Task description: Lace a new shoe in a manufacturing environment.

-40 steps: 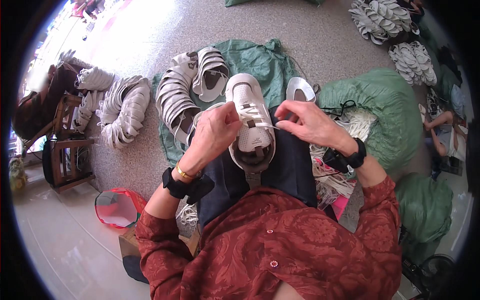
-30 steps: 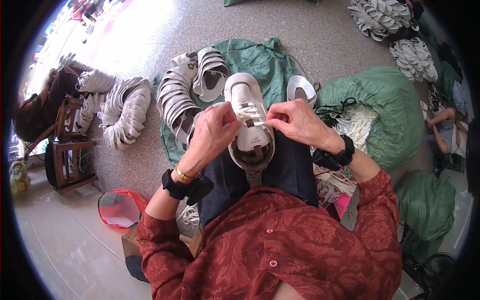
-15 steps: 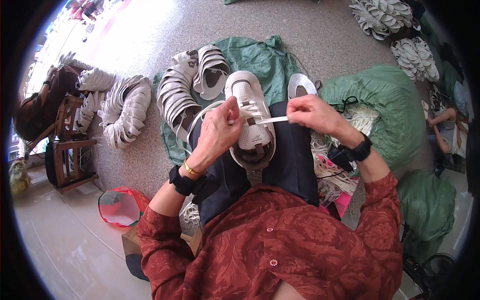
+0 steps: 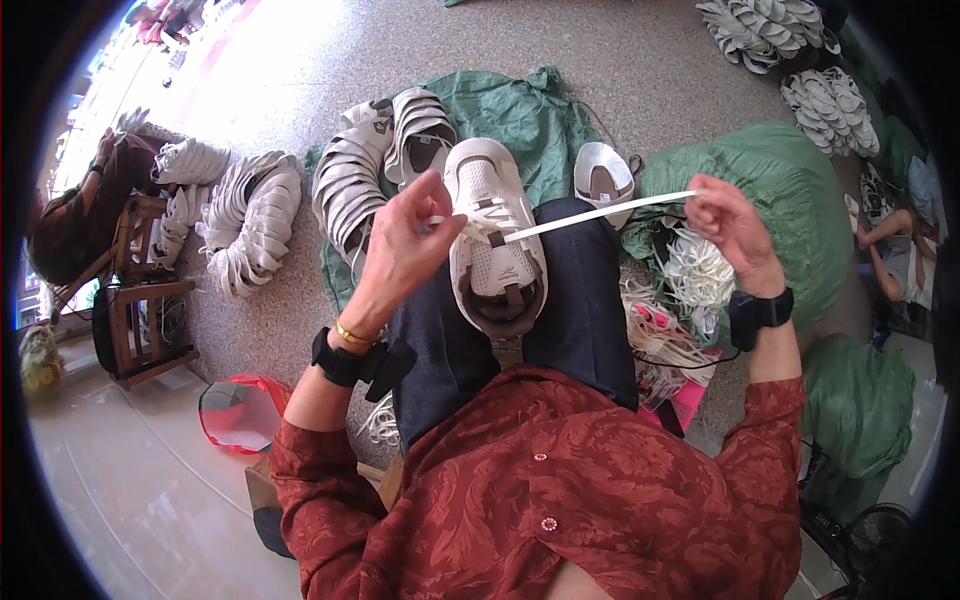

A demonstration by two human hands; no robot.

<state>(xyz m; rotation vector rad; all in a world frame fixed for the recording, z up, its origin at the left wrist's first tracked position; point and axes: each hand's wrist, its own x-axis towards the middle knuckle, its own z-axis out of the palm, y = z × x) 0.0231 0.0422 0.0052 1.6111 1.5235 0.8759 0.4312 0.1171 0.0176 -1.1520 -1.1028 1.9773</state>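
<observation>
The shoe point(image 4: 497, 268) is rested on the thighs, toe to the far side. Its lace point(image 4: 602, 213) is stretched taut to the right, its end gripped by the fingers of the right hand point(image 4: 728, 222); a short white length appears pinched in the left hand point(image 4: 408, 232). A lace-tightening step seems in hand; even tension seems called for. Green sacking point(image 4: 545, 125) is spread on the speckled floor point(image 4: 610, 60), with stacked uppers point(image 4: 345, 185) at left.

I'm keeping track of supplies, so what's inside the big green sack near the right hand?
White laces show bunched at the mouth of the green sack, partly behind the right hand. Whatever lies deeper is covered by the sack's cloth and can't be seen.
</observation>
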